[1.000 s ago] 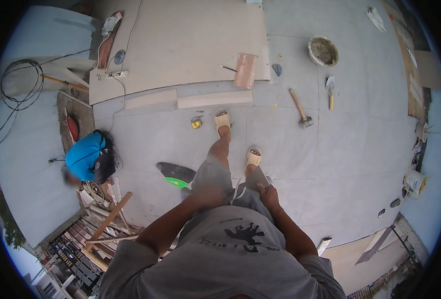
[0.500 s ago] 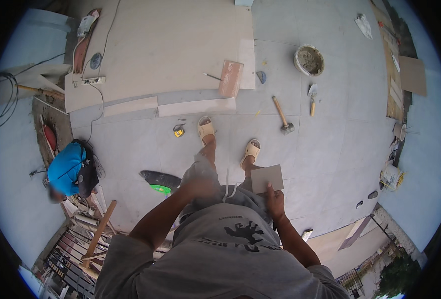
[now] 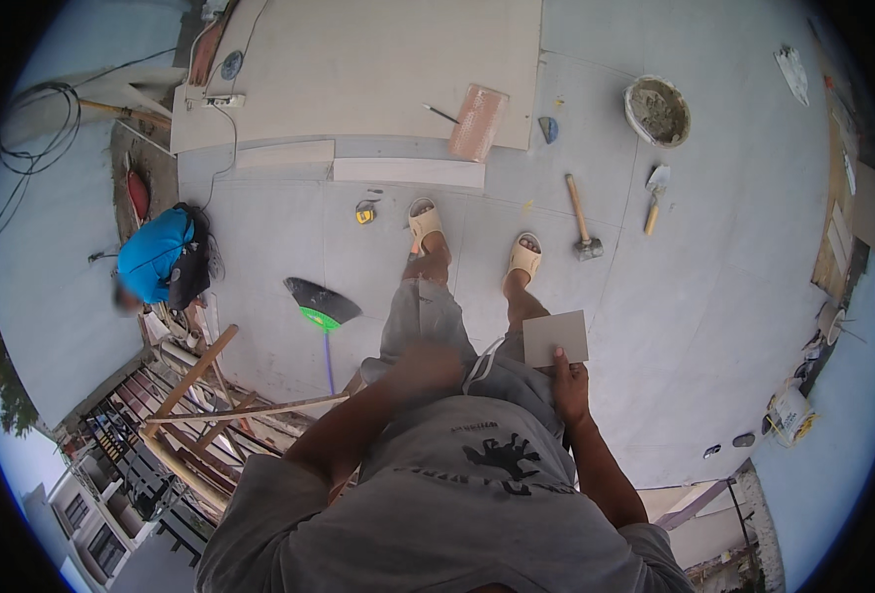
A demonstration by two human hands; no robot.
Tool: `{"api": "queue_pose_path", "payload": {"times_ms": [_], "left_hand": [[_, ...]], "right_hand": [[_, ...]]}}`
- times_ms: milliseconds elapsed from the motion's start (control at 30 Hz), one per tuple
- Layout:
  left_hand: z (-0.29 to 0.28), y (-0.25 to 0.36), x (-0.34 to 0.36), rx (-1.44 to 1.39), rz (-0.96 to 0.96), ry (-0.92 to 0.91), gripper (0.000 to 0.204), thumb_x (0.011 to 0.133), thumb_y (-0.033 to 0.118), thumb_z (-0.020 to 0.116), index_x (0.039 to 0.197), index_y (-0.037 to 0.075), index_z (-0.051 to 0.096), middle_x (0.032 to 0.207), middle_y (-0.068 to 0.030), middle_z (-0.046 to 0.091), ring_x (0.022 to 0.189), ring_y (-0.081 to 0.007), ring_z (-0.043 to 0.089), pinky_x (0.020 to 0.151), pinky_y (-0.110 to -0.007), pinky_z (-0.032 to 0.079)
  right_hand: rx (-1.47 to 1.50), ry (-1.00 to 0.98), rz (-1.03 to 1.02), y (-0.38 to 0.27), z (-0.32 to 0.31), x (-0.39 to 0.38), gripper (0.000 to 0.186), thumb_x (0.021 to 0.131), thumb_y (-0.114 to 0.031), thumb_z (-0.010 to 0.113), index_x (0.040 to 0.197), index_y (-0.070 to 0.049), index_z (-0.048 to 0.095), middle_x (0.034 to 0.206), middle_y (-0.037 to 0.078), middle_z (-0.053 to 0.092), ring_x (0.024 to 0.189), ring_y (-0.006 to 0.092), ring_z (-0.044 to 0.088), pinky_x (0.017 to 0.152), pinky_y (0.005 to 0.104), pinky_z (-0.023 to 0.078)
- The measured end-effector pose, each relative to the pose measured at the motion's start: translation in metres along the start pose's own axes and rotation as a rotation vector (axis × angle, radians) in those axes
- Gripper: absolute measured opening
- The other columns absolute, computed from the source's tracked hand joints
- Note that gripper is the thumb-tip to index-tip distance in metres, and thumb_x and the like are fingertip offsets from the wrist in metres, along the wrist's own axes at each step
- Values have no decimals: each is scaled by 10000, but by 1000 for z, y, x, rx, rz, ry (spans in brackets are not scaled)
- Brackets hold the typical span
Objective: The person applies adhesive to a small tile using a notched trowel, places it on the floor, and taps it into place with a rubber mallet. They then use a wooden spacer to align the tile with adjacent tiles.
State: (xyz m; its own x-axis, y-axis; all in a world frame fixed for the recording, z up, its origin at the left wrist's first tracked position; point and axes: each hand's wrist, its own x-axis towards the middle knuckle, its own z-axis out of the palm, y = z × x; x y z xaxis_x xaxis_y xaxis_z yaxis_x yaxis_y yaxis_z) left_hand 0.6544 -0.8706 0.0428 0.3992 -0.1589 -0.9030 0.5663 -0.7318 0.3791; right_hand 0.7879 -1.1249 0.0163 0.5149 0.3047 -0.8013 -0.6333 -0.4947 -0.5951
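grey tile (image 3: 554, 338) gripped by the right hand (image 3: 571, 386)
long axis laid roughly crosswise; the left hand (image 3: 430, 370) (blurred, grip cannot be told) is seen apart, leftward.

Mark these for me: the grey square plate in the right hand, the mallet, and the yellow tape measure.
Grey square plate (image 3: 551, 334): head view, middle of its flat face.
Mallet (image 3: 579, 215): head view, on its wooden handle.
Yellow tape measure (image 3: 364, 212): head view, on its case.

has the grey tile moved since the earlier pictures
Yes: the grey tile in the right hand has moved rightward, nearer in view to the resting mallet.
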Motion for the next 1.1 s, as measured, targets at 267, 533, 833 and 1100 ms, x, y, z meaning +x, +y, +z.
{"api": "queue_pose_path", "payload": {"times_ms": [267,533,833,1100], "left_hand": [[26,20,-14,-60,1,17,257,877,225,558,848,35,729,876,-184,700,821,-340,694,734,-453,534],[52,6,-1,-211,102,-92,453,927,374,518,908,-41,699,938,-258,694,869,-417,680,811,-501,521],[-14,-81,122,-401,-146,68,433,924,400,604,1034,-15,657,979,-207,693,946,-338,678,836,-440,507],[-161,-264,409,121,-126,1100,304,939,161,585,1230,71,583,1189,-137,562,984,-317,655,848,-428,554]], "right_hand": [[-144,-155,18,-3,-11,14,475,1012,-362,543,1217,62,601,1113,117,670,1014,165,601,899,298,469],[9,-208,93,2,-16,14,506,996,-389,564,1179,81,609,1025,137,693,979,175,621,859,314,476],[-238,-272,315,13,3,105,463,960,-383,626,1122,51,642,918,101,703,806,176,643,748,299,493],[-632,-365,-76,35,39,388,502,909,-448,661,920,53,680,685,58,594,641,126,511,598,312,441]]}}
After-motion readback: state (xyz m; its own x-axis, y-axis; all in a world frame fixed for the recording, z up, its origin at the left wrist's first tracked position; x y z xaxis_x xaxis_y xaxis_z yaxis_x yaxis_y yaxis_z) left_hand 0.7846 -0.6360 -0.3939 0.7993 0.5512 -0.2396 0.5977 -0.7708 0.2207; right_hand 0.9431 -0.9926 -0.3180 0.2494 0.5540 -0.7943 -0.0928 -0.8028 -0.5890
